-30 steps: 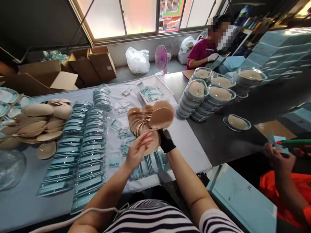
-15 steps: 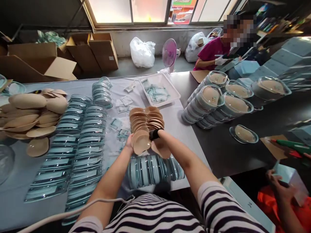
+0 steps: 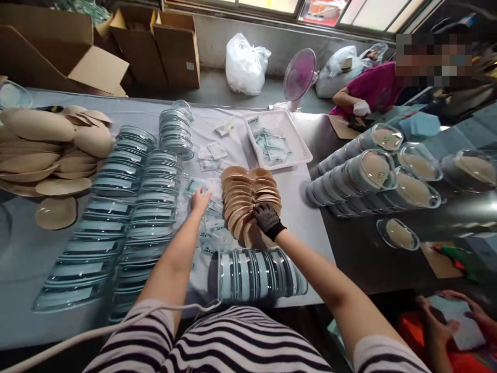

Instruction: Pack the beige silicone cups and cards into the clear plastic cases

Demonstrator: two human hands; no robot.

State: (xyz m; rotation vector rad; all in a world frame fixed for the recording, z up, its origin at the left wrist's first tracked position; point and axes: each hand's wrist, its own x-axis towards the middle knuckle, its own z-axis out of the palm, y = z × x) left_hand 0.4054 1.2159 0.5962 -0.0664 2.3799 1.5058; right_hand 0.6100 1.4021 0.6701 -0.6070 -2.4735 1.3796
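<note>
The left forearm (image 3: 179, 259) extends forward and slightly inward, its bare left hand (image 3: 200, 200) back-upward with fingers bent — while the right forearm (image 3: 318, 264) angles inward to a dark-gloved right hand (image 3: 267, 217), back upward and fingers directed leftward — the two hands apart, finger closure indeterminable.

beige cups (image 3: 236, 199): partly hidden by gloved fingers (image 3: 262, 210) | window (image 3: 267, 4): top cropped

Tan cups (image 3: 237, 203); black glove (image 3: 267, 220), finely speckled pale; shirt (image 3: 240, 342) striped black and white; pale packets (image 3: 194, 185), teal-lettered; purple fan (image 3: 298, 75).
</note>
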